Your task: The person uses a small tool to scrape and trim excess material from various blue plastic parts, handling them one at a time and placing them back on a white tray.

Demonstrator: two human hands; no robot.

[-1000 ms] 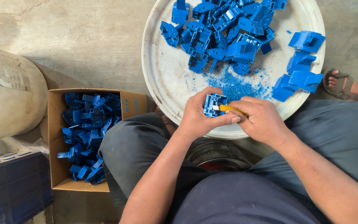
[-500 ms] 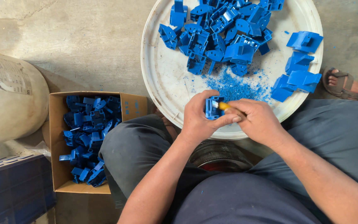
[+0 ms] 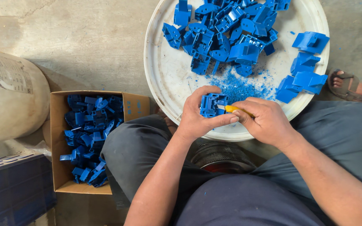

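My left hand (image 3: 198, 118) grips a blue moulded plastic part (image 3: 213, 104) over the near rim of a round white tray (image 3: 168, 75). My right hand (image 3: 265, 121) is closed on a small yellow-handled cutter (image 3: 234, 109), whose tip touches the part's right side. A heap of similar blue plastic parts (image 3: 227, 29) lies at the tray's far side. Blue shavings (image 3: 237, 86) are scattered just beyond my hands. A few more blue parts (image 3: 304, 67) rest on the tray's right edge.
A cardboard box (image 3: 57, 138) holding several blue parts stands on the concrete floor at my left knee. A large pale sack (image 3: 9, 96) lies further left, a dark blue crate (image 3: 13, 192) at bottom left. A sandalled foot (image 3: 350, 86) shows at right.
The blue part has turned slightly in my left hand, and the cutter tip has shifted along its edge. Both hands stay over the tray's near rim.
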